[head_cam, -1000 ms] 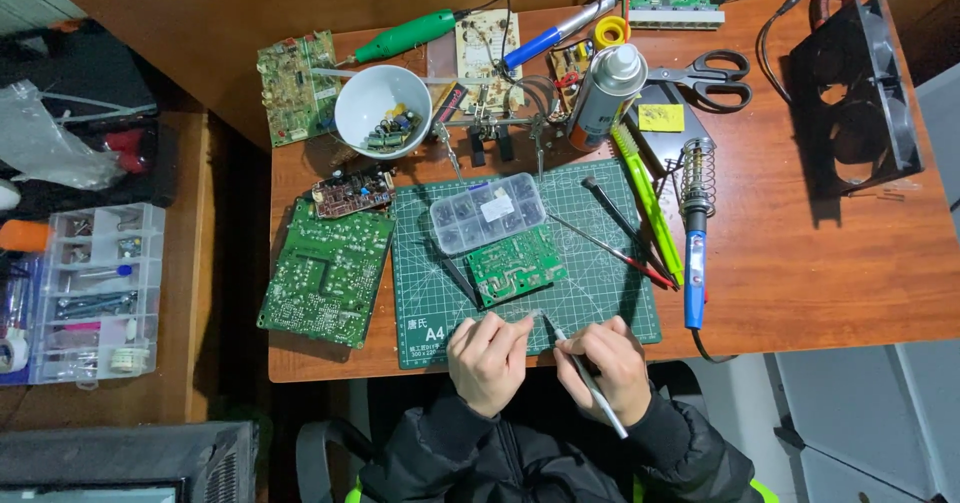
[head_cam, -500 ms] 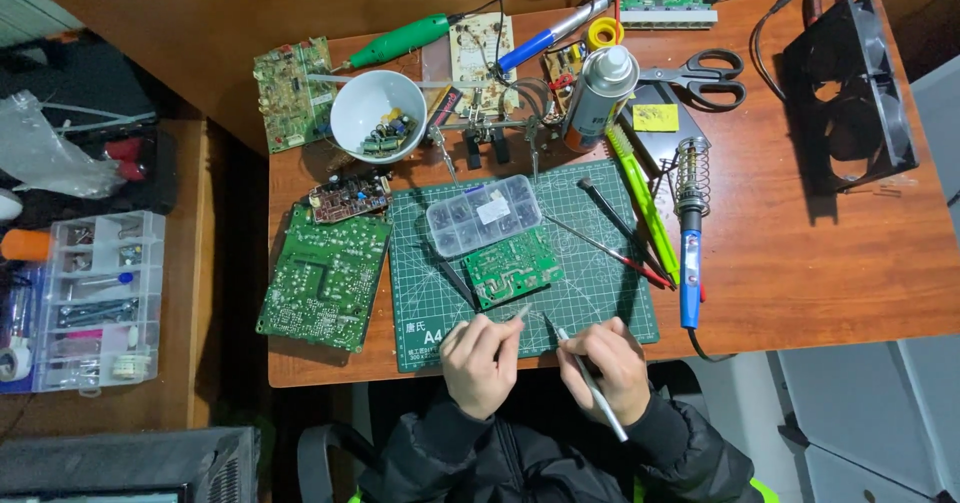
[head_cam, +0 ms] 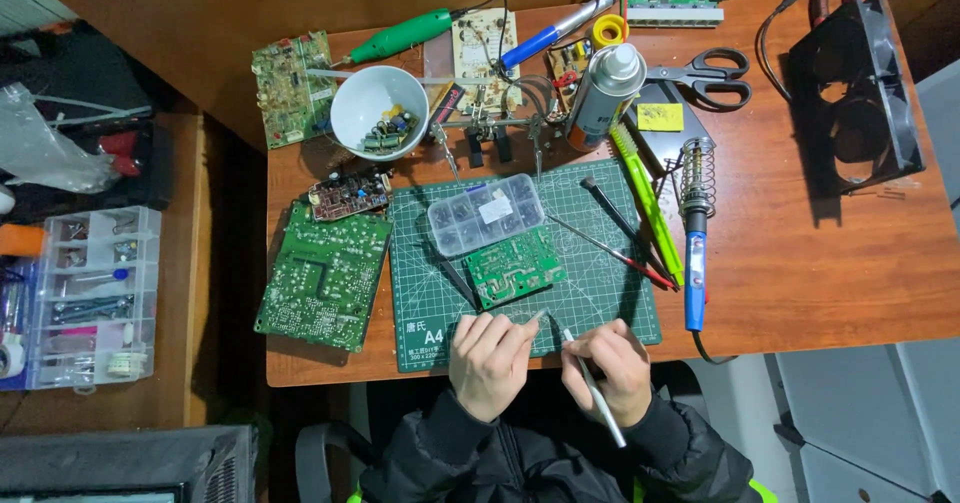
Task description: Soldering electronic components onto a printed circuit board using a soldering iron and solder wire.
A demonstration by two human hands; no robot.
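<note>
Head camera looks straight down on a wooden desk with a green cutting mat. At the mat's near edge the left hand has its fingers curled shut around something small — a pale tip shows past the fingertips, too small to identify. The right hand is closed in a pen grip on a slim metal tool, probably tweezers, whose tip meets the left fingertips over the mat.

Judging from this, the work is fine handling of a tiny part between the 2 hands. It goes best with both wrists braced on the desk edge, the tool tip kept low over the mat so a dropped part is caught, and light pressure only.

The small green circuit board lies just beyond the hands, beside a clear compartment box.

Counted: 2 hands, 1 mat, 1 white bowl of components, 1 spray can, 1 pair of scissors, 1 blue-handled soldering iron — and 1 large green board at the left; several more boards lie at the far edge.
</note>
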